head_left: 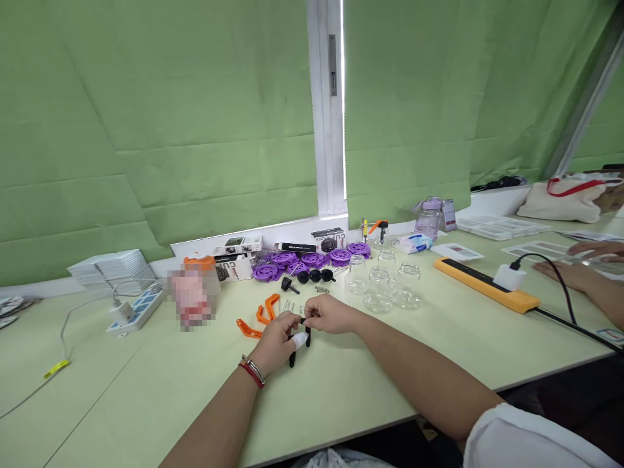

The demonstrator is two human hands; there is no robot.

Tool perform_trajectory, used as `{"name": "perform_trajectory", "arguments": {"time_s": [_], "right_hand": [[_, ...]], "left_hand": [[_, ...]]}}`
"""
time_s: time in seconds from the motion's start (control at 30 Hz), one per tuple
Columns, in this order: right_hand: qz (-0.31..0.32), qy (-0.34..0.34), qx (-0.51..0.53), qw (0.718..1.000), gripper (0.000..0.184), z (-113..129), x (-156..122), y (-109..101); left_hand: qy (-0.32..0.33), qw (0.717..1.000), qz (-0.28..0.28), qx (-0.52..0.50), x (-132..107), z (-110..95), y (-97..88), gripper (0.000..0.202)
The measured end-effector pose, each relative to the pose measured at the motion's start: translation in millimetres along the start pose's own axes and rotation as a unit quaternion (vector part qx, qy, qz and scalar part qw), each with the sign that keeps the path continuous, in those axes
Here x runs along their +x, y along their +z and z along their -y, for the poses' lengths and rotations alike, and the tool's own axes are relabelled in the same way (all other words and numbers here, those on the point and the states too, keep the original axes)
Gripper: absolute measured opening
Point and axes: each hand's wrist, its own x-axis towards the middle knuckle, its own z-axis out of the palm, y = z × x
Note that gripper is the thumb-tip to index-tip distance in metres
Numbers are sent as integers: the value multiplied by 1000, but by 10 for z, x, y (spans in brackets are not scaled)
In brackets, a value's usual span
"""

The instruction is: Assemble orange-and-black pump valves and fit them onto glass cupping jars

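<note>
My left hand (279, 343), with a white wrap on its thumb, is closed around a black forked plastic part (292, 359) above the table. One leg of the part points down past the thumb. My right hand (330, 314) pinches the part's upper end between thumb and fingertips, touching my left fingers. What exactly lies between the right fingertips is hidden. Just beyond my hands lie orange curved handles (248, 329), thin metal rods (287, 305) and a coil spring (322, 290). Black round knobs (316, 277) and a black piece with a shaft (289, 285) are behind them.
Several clear jars (378, 292) stand right of my hands. Purple wheel-shaped parts (312, 261) and printed boxes (234, 268) line the back. Power strips (487, 286) lie right and left (141, 311). Another person's hands (570, 274) rest at far right.
</note>
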Motion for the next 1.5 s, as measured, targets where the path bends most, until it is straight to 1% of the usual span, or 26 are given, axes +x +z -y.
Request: {"name": "perform_trajectory", "arguments": {"time_s": [0.07,0.13,0.23,0.3,0.43,0.57,0.63,0.7,0.77,0.8,0.87,0.93,1.0,1.07,1.13,1.27,1.37,1.43,1.5], "right_hand": [[12,86,75,993,10,-55,14,23],[28,149,141,978,13,-105,29,73],[36,190,187,963,16,-143,60,212],[29,198,189,961,16,-135,89,330],[-11,186,171,968,16,-89,124,539],[-41,163,112,979,16,-72,100,640],[-35,160,98,982,15,-79,97,635],[-25,160,103,981,14,-99,119,572],[-43,159,111,980,10,-140,163,436],[-69,159,110,979,8,-172,187,343],[-149,160,107,970,4,-257,221,131],[-219,169,85,957,9,-360,226,-72],[-251,161,29,954,10,-459,205,-224],[-253,146,-17,956,11,-532,176,-312],[-240,133,-49,960,12,-571,155,-353],[-219,127,-96,963,13,-605,148,-373],[-211,127,-118,962,15,-644,152,-370],[-204,125,-127,963,16,-675,159,-356],[-191,118,-140,964,17,-690,178,-323]], "left_hand": [[8,1000,4,24,-14,24,-93,30],[12,998,38,38,-34,36,-187,42],[-6,992,109,62,-65,28,-267,52],[-16,988,129,80,-79,10,-270,50],[3,987,134,94,-93,-12,-233,33],[4,985,141,101,-100,14,-225,28],[6,984,143,106,-103,32,-231,26],[8,983,147,106,-108,46,-238,26],[4,983,147,105,-111,56,-248,28],[3,984,144,106,-112,59,-252,30],[-1,986,128,109,-109,63,-259,34],[-7,989,104,108,-99,64,-259,37],[-13,992,79,99,-82,66,-253,37],[-11,994,49,97,-61,73,-248,30],[-15,994,2,110,-44,93,-255,25],[-59,981,-121,141,-33,151,-322,29],[-102,964,-208,129,-37,180,-371,28],[-129,953,-249,113,-35,189,-384,27],[-144,947,-270,102,-29,192,-380,27]]}}
